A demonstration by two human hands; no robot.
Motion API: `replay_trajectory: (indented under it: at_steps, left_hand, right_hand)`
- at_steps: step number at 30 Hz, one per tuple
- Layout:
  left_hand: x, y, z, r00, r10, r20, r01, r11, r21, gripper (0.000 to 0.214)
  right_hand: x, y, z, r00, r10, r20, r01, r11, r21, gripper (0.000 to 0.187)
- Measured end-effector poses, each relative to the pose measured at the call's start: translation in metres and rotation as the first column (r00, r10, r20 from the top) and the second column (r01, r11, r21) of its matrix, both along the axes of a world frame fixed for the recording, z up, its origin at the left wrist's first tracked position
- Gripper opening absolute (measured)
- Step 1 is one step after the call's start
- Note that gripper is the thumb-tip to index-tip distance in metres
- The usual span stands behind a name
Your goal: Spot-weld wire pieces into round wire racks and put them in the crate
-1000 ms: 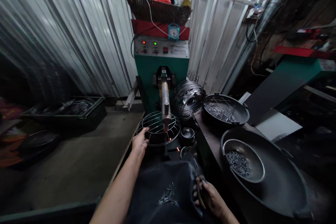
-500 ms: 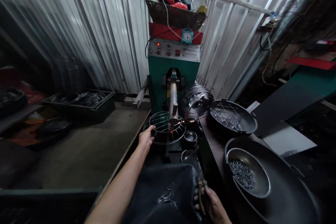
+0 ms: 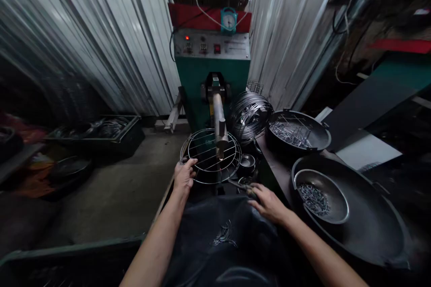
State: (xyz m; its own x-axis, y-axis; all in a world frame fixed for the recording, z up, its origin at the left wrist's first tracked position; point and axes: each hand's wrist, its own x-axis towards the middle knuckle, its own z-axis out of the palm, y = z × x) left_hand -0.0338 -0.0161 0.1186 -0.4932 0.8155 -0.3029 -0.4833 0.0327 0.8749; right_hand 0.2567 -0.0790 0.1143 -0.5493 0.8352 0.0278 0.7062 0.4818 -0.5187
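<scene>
While my left hand (image 3: pixel 184 176) pinches the wire rack (image 3: pixel 208 157), my right hand (image 3: pixel 267 202) (palm down, angled inward) clutches pliers (image 3: pixel 241 185).

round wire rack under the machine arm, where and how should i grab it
Probably best pinched between thumb and fingers at the left rim of the round wire rack, coming from the left, where the left hand is. The thin wire gives fingers an edge to close on, and that side lies away from the machine arm, whose tip hangs right of the rack's middle.
</scene>
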Motion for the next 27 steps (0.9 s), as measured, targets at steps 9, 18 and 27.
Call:
replay_trajectory:
  at_steps: [9, 18, 27]
  left_hand:
    - [-0.010, 0.001, 0.006, 0.995, -0.028, -0.097, 0.036, 0.995, 0.089, 0.056]
    - [-0.017, 0.006, 0.011, 0.976, -0.098, -0.194, 0.131, 0.978, 0.162, 0.057]
    - [-0.027, 0.012, 0.009, 0.968, -0.154, -0.200, 0.194, 0.961, 0.198, 0.056]
  right_hand:
    - [-0.025, 0.061, 0.056, 0.855, 0.131, 0.502, -0.227, 0.965, 0.135, 0.035]
    - [-0.042, 0.072, 0.084, 0.722, 0.255, 0.643, -0.369, 0.928, 0.047, 0.029]
    - [-0.046, 0.077, 0.084, 0.685, 0.365, 0.630, -0.483, 0.875, 0.018, 0.032]
